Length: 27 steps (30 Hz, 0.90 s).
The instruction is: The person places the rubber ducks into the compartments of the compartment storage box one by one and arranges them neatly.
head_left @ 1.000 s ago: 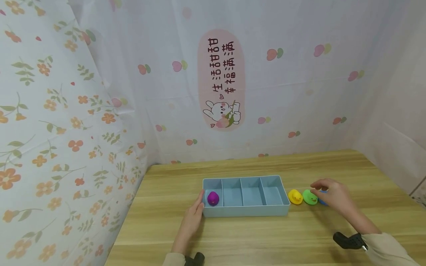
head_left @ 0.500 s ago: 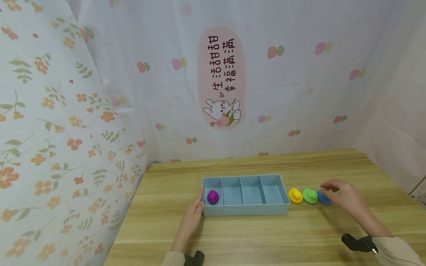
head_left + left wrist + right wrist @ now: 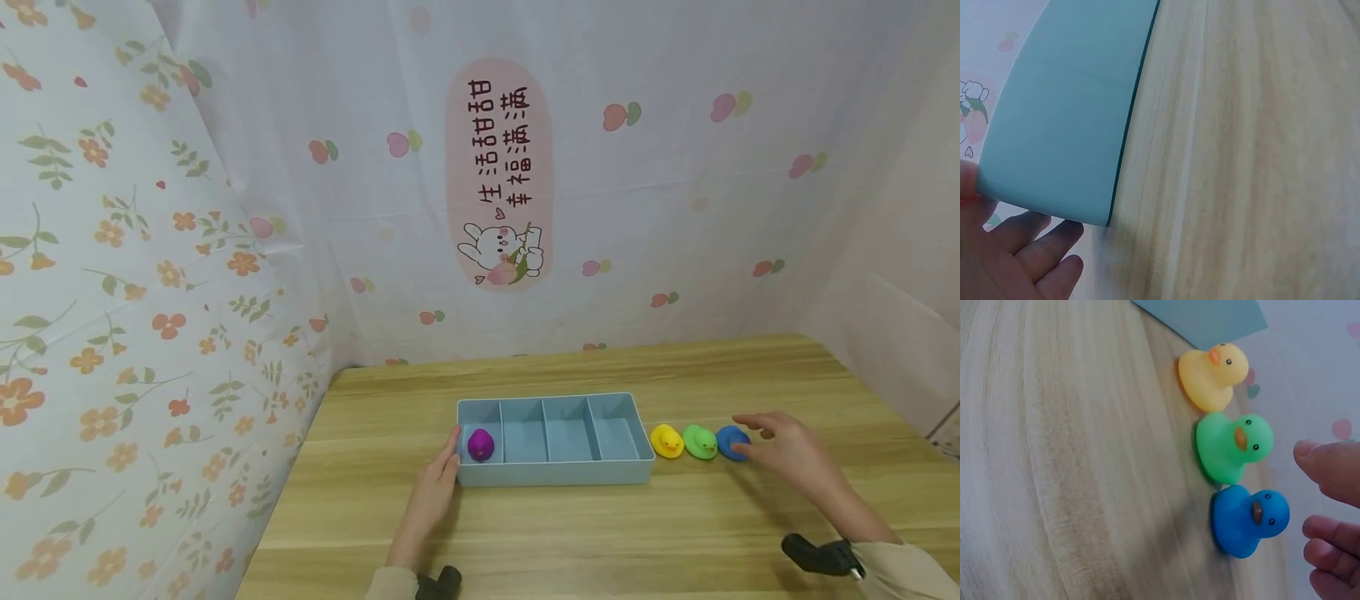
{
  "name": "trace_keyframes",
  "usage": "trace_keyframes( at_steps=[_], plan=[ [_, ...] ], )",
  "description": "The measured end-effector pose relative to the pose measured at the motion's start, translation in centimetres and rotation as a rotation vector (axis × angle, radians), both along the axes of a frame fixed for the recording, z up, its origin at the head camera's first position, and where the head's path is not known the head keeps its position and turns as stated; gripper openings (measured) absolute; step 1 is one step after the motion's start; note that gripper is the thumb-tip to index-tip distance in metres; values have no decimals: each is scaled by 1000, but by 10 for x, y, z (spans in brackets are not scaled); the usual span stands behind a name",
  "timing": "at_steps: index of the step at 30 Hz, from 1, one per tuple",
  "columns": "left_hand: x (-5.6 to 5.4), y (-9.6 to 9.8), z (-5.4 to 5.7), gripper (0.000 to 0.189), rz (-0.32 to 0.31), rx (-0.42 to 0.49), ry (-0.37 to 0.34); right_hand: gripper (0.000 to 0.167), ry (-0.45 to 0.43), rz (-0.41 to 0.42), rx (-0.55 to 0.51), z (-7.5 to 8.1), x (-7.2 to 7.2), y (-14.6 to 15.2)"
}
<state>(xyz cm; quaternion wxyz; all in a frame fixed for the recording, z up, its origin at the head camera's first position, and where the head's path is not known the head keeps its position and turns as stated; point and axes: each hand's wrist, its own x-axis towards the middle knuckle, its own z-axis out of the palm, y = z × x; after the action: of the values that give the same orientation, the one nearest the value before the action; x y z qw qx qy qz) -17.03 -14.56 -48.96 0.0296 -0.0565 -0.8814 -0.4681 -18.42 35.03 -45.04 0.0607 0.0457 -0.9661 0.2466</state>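
My left hand (image 3: 436, 482) rests against the left end of a light blue box (image 3: 555, 475) with a row of compartments. The left wrist view shows the box's long side (image 3: 1066, 112), with fingers (image 3: 1054, 250) touching its end. A purple rubber duck (image 3: 481, 445) sits in the leftmost compartment. Right of the box stand a yellow duck (image 3: 1213, 375), a green duck (image 3: 1232, 447) and a blue duck (image 3: 1247, 522) in a row. My right hand (image 3: 786, 450) hovers by the blue duck, thumb and fingers apart and holding nothing; in the right wrist view a gap separates them.
Everything stands on a wood-grain table (image 3: 585, 542). A white printed cloth (image 3: 675, 208) hangs behind it, and a flowered cloth (image 3: 150, 333) borders the left side.
My right hand has shifted right, from above the green and blue ducks to beside the blue duck, uncovering it. My left hand and the box have stayed put.
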Motion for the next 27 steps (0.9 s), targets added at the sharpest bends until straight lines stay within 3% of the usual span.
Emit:
trace_keyframes(
  at_steps=[8, 16, 27],
  plan=[
    [1, 1, -1, 46, -5, 2, 18, 58, 20, 6, 4, -12, -4, 7],
    [4, 1, -2, 46, -8, 7, 10, 46, 69, 15, -35, -29, -2, 13],
    [1, 0, -3, 45, 16, -2, 1, 48, 39, 7, -76, -34, -4, 11]
  ],
)
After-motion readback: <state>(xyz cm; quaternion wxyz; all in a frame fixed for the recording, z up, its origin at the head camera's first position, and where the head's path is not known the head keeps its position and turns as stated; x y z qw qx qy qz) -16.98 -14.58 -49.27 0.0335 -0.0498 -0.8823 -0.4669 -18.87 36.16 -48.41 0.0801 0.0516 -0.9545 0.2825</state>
